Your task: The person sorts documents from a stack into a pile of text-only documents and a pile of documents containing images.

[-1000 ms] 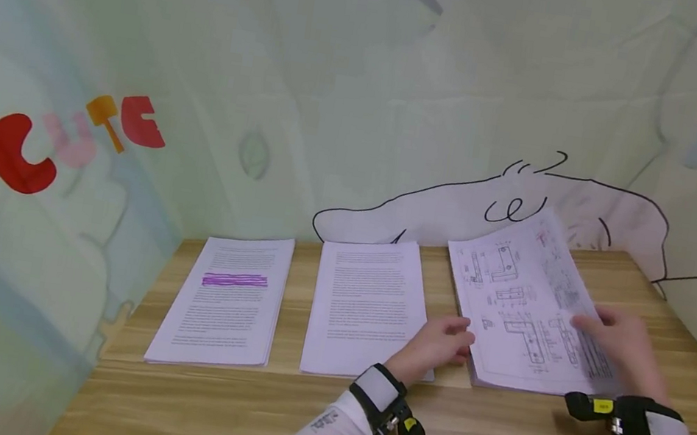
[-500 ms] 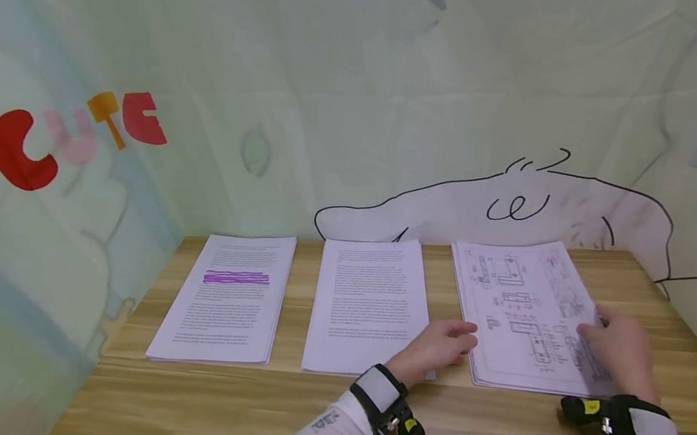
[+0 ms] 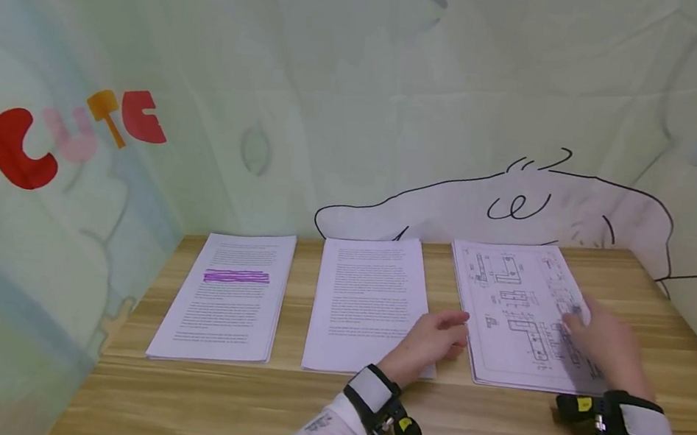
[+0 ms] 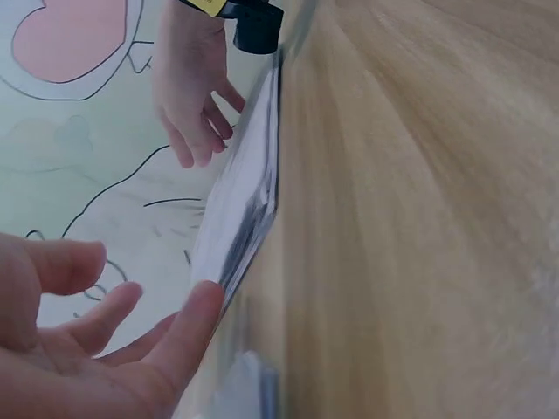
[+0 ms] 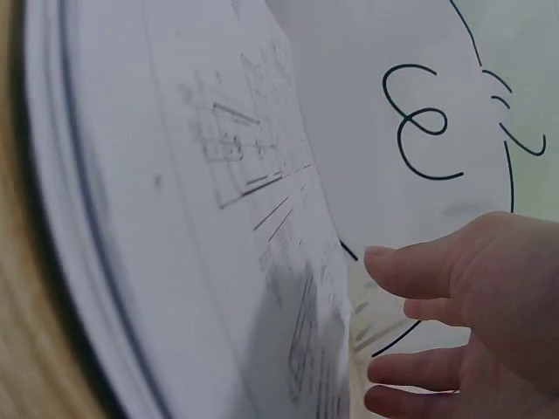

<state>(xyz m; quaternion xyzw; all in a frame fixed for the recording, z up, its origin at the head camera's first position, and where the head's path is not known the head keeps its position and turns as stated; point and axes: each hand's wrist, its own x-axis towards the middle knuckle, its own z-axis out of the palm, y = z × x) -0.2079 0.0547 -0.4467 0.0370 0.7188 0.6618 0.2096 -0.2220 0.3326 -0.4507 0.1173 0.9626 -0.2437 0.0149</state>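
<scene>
A stack of printed technical drawings lies flat at the right of the table, its sheets nearly aligned. My left hand is by the stack's left edge, above the near right corner of a text-page stack. In the left wrist view, the left hand's fingers spread loosely, holding nothing. At the drawings' right edge is my right hand. The right wrist view shows that hand's thumb and fingers apart, with no sheet between them and a shadow on the top drawing.
Another text-page stack, with purple highlighter strokes, lies at the left. The wooden table meets a printed cloth backdrop behind and at the sides. Each wrist wears a strapped camera.
The drawings, raised at the far end a second ago, have come down flat on the table. My right hand has let go of their right edge. The left hand has drawn back slightly leftward.
</scene>
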